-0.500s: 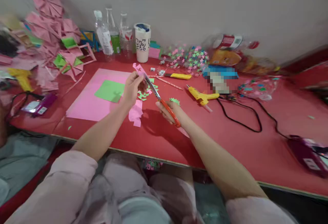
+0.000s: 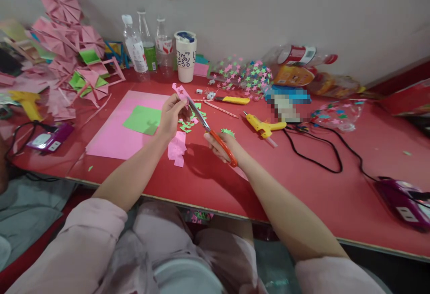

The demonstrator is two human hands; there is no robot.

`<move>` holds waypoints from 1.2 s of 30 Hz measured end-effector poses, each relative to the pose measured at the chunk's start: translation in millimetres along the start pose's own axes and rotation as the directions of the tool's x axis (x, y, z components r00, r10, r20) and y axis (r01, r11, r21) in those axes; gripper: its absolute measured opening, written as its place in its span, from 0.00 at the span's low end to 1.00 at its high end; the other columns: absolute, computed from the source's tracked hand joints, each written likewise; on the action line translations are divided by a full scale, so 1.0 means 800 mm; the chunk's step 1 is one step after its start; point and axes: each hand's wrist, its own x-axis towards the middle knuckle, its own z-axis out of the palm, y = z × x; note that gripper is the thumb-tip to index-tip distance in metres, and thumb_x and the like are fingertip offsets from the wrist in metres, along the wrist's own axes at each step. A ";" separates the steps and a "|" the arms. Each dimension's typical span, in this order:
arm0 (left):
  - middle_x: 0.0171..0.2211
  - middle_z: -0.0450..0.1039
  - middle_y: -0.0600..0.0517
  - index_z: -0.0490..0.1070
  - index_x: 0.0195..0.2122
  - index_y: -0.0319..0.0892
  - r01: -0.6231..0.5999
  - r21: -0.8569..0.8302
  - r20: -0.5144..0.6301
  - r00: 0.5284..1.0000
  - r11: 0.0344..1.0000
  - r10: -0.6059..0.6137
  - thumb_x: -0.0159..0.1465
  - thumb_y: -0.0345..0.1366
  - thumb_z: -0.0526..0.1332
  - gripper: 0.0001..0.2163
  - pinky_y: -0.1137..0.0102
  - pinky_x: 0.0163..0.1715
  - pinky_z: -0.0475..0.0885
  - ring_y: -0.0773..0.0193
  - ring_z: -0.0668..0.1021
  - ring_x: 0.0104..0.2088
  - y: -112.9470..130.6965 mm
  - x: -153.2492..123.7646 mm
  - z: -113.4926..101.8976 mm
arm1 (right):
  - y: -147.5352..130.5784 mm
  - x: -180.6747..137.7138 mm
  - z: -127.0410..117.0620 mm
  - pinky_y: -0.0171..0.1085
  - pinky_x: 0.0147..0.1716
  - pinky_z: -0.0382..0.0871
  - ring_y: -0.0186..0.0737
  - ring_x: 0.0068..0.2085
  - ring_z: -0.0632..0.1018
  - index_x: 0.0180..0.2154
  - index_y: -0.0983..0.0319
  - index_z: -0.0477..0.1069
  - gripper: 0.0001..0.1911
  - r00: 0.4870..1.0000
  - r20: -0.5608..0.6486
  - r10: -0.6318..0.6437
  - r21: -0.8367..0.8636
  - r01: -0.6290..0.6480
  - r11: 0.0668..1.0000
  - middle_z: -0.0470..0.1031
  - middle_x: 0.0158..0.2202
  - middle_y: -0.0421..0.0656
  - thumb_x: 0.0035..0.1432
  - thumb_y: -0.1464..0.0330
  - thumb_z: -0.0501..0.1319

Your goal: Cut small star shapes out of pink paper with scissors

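Between the fingers of my left hand (image 2: pixel 170 114) is a small piece of pink paper (image 2: pixel 180 91) with cut, uneven edges. My right hand (image 2: pixel 224 144) grips a pair of scissors (image 2: pixel 220 140) by the orange-red handles, and the blades reach up to the pink paper at my left fingertips. Under and beside the blades lie small green paper scraps (image 2: pixel 186 126). More pink paper scraps (image 2: pixel 177 147) rest just below my left wrist. A little pile of green cut shapes (image 2: pixel 228 132) sits just behind my right hand.
On the red table (image 2: pixel 285 191) lie a large pink sheet (image 2: pixel 107 137) and a green sheet (image 2: pixel 143 120). Right of my hands are a yellow glue gun (image 2: pixel 264 126), a cutter knife (image 2: pixel 235 100) and a black cord (image 2: pixel 316 157). A cup (image 2: pixel 185 58) and bottles (image 2: pixel 136 47) stand by the wall.
Hardly anything differs: both hands, the scissors and the pink paper keep almost the same position. The whole view has shifted very slightly.
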 end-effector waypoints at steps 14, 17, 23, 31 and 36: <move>0.14 0.66 0.59 0.64 0.21 0.42 -0.027 -0.039 -0.089 0.996 0.999 0.024 0.56 0.35 0.61 0.09 0.77 0.12 0.58 0.76 0.66 0.12 0.002 0.002 -0.002 | 0.010 -0.004 -0.001 0.28 0.10 0.52 0.25 0.11 0.56 0.24 0.61 0.59 0.24 0.973 0.159 -0.166 0.111 0.150 0.982 0.52 0.10 0.30 0.59 0.48 0.53; 0.14 0.67 0.59 0.65 0.22 0.42 -0.042 -0.019 -0.095 0.995 0.999 0.040 0.56 0.37 0.62 0.09 0.77 0.13 0.59 0.76 0.66 0.12 0.000 -0.002 0.002 | 0.011 -0.005 0.003 0.28 0.10 0.53 0.26 0.11 0.56 0.24 0.61 0.59 0.24 0.968 0.167 -0.187 0.132 0.166 0.977 0.52 0.11 0.30 0.61 0.49 0.52; 0.15 0.68 0.58 0.66 0.23 0.42 -0.043 -0.014 -0.111 0.993 0.999 0.041 0.57 0.37 0.61 0.08 0.77 0.13 0.59 0.76 0.67 0.13 -0.004 -0.005 0.004 | 0.009 -0.006 0.007 0.28 0.10 0.53 0.26 0.10 0.56 0.24 0.60 0.59 0.24 0.980 0.129 -0.153 0.106 0.140 0.985 0.52 0.10 0.30 0.61 0.49 0.50; 0.13 0.65 0.58 0.67 0.21 0.42 -0.042 0.047 0.000 0.999 0.998 0.042 0.55 0.33 0.60 0.06 0.78 0.11 0.58 0.76 0.65 0.12 0.009 0.004 -0.011 | 0.001 -0.007 -0.009 0.28 0.09 0.53 0.26 0.10 0.57 0.22 0.61 0.58 0.24 0.985 0.123 -0.123 -0.005 0.124 0.992 0.54 0.09 0.31 0.58 0.49 0.56; 0.13 0.65 0.58 0.67 0.21 0.42 -0.035 0.060 -0.010 0.999 0.998 0.035 0.54 0.33 0.60 0.06 0.79 0.12 0.58 0.76 0.66 0.13 0.014 0.004 -0.013 | 0.001 -0.008 -0.005 0.28 0.08 0.53 0.26 0.10 0.55 0.21 0.60 0.58 0.24 0.989 0.103 -0.102 0.012 0.101 0.995 0.53 0.09 0.31 0.58 0.50 0.56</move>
